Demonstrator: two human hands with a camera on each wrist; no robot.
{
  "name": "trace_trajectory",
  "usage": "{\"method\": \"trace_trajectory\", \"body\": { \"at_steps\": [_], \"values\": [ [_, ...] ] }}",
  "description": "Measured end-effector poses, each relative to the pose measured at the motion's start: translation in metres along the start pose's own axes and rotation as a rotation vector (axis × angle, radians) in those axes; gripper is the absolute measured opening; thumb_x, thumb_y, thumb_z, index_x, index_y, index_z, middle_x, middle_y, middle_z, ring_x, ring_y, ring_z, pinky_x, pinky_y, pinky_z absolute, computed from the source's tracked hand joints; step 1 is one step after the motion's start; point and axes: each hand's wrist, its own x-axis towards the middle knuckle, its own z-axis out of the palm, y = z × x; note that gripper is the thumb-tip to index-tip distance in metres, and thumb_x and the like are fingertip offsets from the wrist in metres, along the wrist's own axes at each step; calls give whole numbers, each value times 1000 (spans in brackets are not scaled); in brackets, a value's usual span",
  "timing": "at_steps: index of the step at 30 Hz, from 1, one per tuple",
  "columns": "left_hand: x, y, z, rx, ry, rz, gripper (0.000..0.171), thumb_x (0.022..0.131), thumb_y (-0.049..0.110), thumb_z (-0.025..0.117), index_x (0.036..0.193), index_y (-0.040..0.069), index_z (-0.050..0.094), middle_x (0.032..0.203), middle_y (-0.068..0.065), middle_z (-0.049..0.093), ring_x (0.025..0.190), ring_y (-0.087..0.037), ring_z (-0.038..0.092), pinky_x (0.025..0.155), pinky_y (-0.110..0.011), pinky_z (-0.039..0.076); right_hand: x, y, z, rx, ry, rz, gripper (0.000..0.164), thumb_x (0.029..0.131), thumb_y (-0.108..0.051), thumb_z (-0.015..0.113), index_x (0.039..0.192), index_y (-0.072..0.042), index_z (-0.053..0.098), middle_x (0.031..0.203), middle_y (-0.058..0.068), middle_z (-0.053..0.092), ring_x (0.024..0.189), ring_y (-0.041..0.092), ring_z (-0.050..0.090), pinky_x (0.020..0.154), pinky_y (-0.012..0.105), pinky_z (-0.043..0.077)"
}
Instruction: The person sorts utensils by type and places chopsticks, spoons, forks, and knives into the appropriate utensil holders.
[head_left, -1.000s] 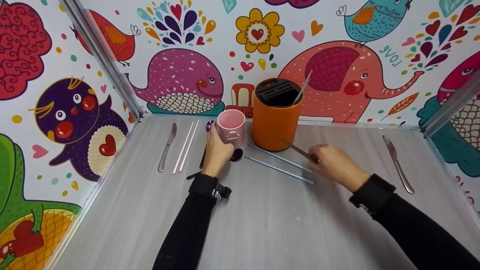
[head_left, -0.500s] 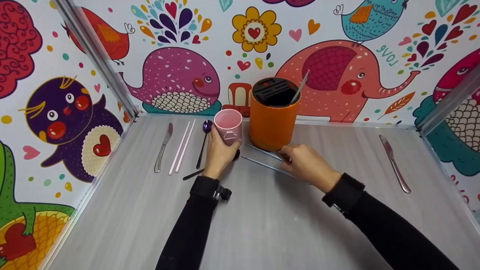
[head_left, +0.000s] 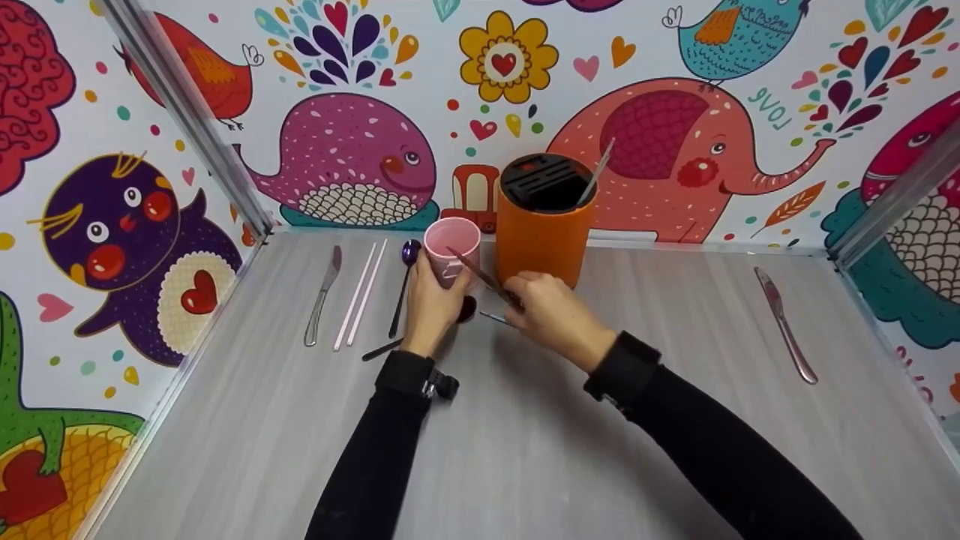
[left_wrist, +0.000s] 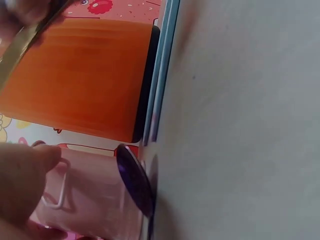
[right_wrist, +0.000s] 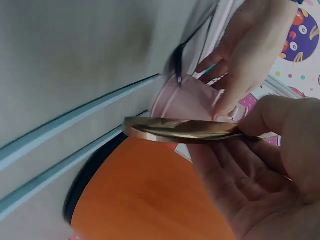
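My left hand holds a pink cup with a small handle, fingers on one side and thumb on the other. My right hand pinches a gold-brown table knife, whose tip overlaps the cup's mouth in the head view. The right wrist view shows the broad end of this knife sticking out past the fingers. A purple-bowled spoon lies left of the cup. The dark bowl of another spoon shows beside my left thumb, its middle hidden under that hand.
Right behind my right hand stands an orange cutlery holder with a black slotted top and one thin grey stick. Two blue chopsticks lie before it. Pink chopsticks and a table knife lie left; another knife lies far right.
My right hand has carried the knife leftward, from in front of the orange holder to the pink cup. My left hand has settled lower round the cup, its fingers off the purple spoon.
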Motion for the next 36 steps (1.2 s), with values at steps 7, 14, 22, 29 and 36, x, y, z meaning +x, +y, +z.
{"method": "trace_trajectory", "body": {
  "at_steps": [7, 14, 22, 29, 36],
  "values": [
    [0, -1, -2, -21, -13, 7, 92, 101, 35, 78, 173, 4, 29, 171, -26, 44, 160, -39, 46, 135, -54, 36, 28, -12, 0, 118, 160, 30, 19, 105, -13, 74, 121, -3, 80, 108, 12, 80, 94, 25, 73, 95, 38, 68],
    [0, -3, 0, -21, -11, 11, 93, 101, 35, 79, 172, 2, 29, 170, -26, 45, 159, -40, 47, 134, -55, 38, 47, -20, 0, 228, 320, 63, 28, 105, -11, 75, 130, -1, 78, 120, 15, 82, 103, 26, 79, 99, 37, 67],
    [0, 0, -1, -40, -12, 21, 89, 100, 35, 78, 171, 4, 32, 168, -23, 50, 157, -37, 50, 133, -54, 40, 61, -29, -3, 394, 471, 23, 23, 107, -12, 72, 127, -1, 78, 118, 15, 82, 100, 22, 80, 96, 32, 68],
    [1, 0, -1, -43, -33, 18, 93, 100, 44, 77, 172, 7, 31, 172, -20, 46, 160, -36, 47, 134, -55, 37, 65, -30, 10, 428, 552, -8, 19, 106, -10, 73, 122, 0, 77, 116, 15, 81, 104, 21, 80, 99, 32, 67],
    [1, 0, -3, -29, -31, 13, 91, 102, 42, 77, 172, 9, 30, 174, -18, 45, 161, -34, 47, 136, -53, 37, 74, -26, 27, 410, 504, 24, 20, 106, -11, 72, 123, 0, 77, 120, 14, 81, 109, 22, 79, 103, 32, 65]
  ]
}}
